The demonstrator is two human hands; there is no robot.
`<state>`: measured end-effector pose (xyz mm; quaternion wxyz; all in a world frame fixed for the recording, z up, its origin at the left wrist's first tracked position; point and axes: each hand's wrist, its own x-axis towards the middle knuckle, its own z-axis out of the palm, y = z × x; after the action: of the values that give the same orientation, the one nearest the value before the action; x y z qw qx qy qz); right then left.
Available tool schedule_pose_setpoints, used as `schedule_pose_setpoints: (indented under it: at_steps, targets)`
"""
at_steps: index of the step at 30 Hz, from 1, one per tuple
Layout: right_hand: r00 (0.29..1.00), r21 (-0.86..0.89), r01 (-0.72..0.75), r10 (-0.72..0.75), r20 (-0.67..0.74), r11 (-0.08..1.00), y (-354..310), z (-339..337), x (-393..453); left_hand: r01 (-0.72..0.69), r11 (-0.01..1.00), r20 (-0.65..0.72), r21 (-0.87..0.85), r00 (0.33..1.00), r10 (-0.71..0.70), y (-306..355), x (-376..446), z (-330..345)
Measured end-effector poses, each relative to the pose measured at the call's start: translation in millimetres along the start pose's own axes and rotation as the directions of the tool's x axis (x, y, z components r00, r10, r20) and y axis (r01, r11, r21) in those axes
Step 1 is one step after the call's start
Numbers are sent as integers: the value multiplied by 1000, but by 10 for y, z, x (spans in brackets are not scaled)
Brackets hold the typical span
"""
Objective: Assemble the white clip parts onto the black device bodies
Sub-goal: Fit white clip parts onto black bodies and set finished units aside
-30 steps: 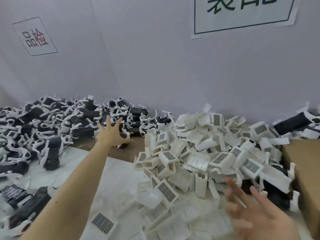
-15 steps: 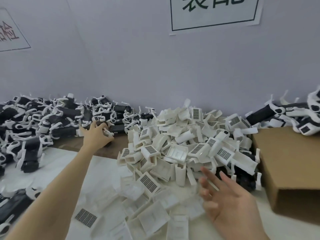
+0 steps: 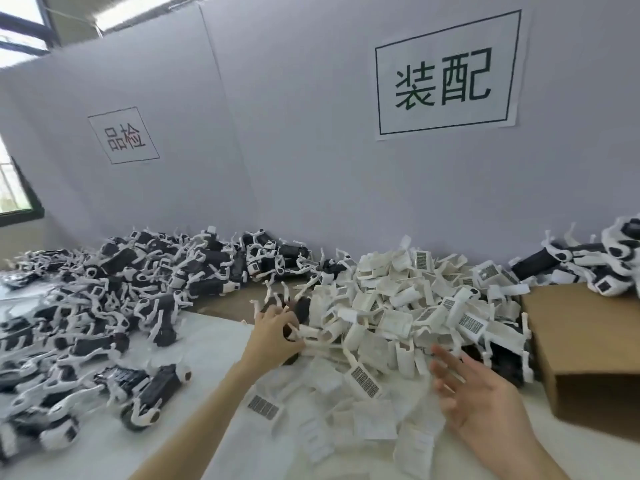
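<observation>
Nearest me, my right hand [image 3: 485,400] hovers palm-up with fingers spread and relaxed, holding nothing, just in front of the heap of white clip parts [image 3: 398,306]. I judge it is waiting there so it can pick a clip once the other hand brings a body over. Loose flat white pieces lie scattered on the white surface [image 3: 214,344] under and around it.

A little farther out, my left hand [image 3: 273,330] has its fingers curled round a black device body [image 3: 300,309] at the left edge of the clip heap, with white arms sticking up beside it. Blur hides how firm the grip is.

To the left, a large pile of black bodies with white arms [image 3: 138,289] spreads across the surface, kept apart from the clips, probably so the two stocks stay sorted. At the right stands a cardboard box [image 3: 588,344], with more black-and-white units [image 3: 606,265] behind it. Farthest back is the pale wall with two signs [image 3: 446,74].

A second ago my left hand was open and stretched toward the far pile; now it has drawn back nearer the clips, closed on a body. My right hand has stayed open.
</observation>
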<state>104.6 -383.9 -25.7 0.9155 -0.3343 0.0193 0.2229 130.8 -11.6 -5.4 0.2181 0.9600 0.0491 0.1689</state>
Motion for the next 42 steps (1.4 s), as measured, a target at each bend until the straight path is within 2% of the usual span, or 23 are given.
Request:
schedule_pose_setpoints:
  at_steps: [5,7,10,12,16,20,28,30,32,34,38,42]
  targets:
    - [999,-64,51,-50,6,997,-54,66,-128,-72,991,-49,-116,997,66,269,-524,-50]
    - [998,-97,66,-66,4,993,-72,46,-209,-65,975,-82,-211,995,49,407,-669,-53]
    - [998,-159,53,-56,-12,986,-95,-29,-373,-53,900,-177,-433,984,-27,645,-778,-91]
    - [998,-204,47,-56,-39,978,-115,-67,-472,-64,877,-221,-477,974,-49,823,-801,-122]
    - [993,-226,78,-97,-73,971,-145,-139,-677,-188,913,-256,-362,962,97,1217,-764,-28]
    - [982,-164,133,-153,-113,977,-141,-201,-803,-294,931,-301,-214,927,224,1450,-740,143]
    - [971,-124,155,-175,-165,980,-137,-210,-793,-274,955,-486,-113,854,187,1259,-793,366]
    - [973,-126,136,-157,-172,983,-97,-215,-773,-278,960,-515,43,817,260,1191,-788,322]
    - [975,-137,126,-148,-168,983,-76,-210,-764,-281,922,-504,265,775,381,1108,-766,289]
    - [974,-145,120,-145,-173,982,-63,-205,-760,-301,881,-504,364,732,459,1065,-752,274]
    - [975,-168,117,-145,-166,979,-69,-194,-780,-427,862,-593,273,631,500,1091,-772,292]
    - [973,-182,106,-139,-183,978,-59,-167,-801,-496,862,-621,107,643,448,1219,-841,290]
